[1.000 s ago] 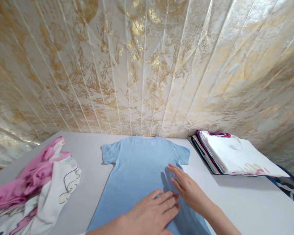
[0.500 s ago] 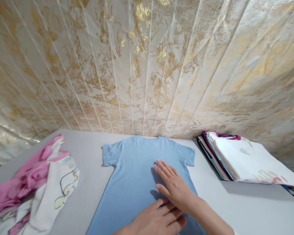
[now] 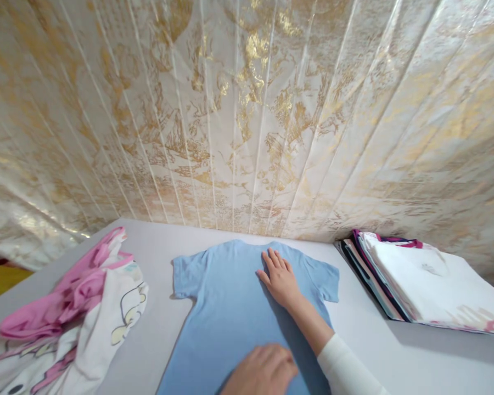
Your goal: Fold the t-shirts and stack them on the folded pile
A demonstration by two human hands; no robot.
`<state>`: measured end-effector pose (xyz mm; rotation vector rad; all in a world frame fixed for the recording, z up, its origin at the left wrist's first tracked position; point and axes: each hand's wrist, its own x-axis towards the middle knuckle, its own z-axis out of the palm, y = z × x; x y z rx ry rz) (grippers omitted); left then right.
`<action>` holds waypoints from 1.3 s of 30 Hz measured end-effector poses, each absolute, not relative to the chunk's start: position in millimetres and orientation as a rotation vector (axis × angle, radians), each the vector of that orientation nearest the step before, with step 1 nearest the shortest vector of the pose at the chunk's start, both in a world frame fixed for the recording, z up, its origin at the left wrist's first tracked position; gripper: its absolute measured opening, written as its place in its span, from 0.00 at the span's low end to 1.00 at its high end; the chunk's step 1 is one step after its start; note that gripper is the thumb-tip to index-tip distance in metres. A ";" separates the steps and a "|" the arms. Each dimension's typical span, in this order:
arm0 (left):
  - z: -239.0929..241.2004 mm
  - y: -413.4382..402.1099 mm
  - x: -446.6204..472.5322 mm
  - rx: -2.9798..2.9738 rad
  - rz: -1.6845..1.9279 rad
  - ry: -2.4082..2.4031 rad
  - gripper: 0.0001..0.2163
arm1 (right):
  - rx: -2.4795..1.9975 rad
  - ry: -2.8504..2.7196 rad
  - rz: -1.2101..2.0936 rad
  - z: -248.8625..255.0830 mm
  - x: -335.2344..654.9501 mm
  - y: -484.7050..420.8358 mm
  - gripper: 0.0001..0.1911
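Observation:
A light blue T-shirt (image 3: 226, 307) lies spread flat on the grey table (image 3: 156, 340), collar toward the wall. My right hand (image 3: 279, 277) rests flat on its upper chest near the collar, fingers stretched out together. My left hand (image 3: 261, 372) presses on the shirt's lower part at the bottom edge of the view, fingers lying flat, partly cut off by the frame.
A heap of unfolded pink and white clothes (image 3: 72, 310) lies at the left. A stack of folded garments (image 3: 420, 280) sits at the right by the wall. A gold-patterned white curtain (image 3: 247, 109) hangs behind the table.
My right hand has slid up the shirt from its middle to the collar area. My left hand has drawn back toward me and the near edge.

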<state>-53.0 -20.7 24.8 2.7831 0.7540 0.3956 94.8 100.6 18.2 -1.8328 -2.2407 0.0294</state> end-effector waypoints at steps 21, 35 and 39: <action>29.3 141.9 -121.0 2.600 0.310 1.686 0.26 | -2.294 -1.990 -0.091 15.2 138.0 103.4 0.31; 26.3 100.7 -177.2 2.564 0.304 1.777 0.26 | -2.312 -2.023 -0.194 7.5 137.2 103.8 0.32; 34.0 97.3 -183.7 2.557 0.255 1.777 0.23 | -2.291 -2.018 -0.190 6.0 138.9 104.7 0.32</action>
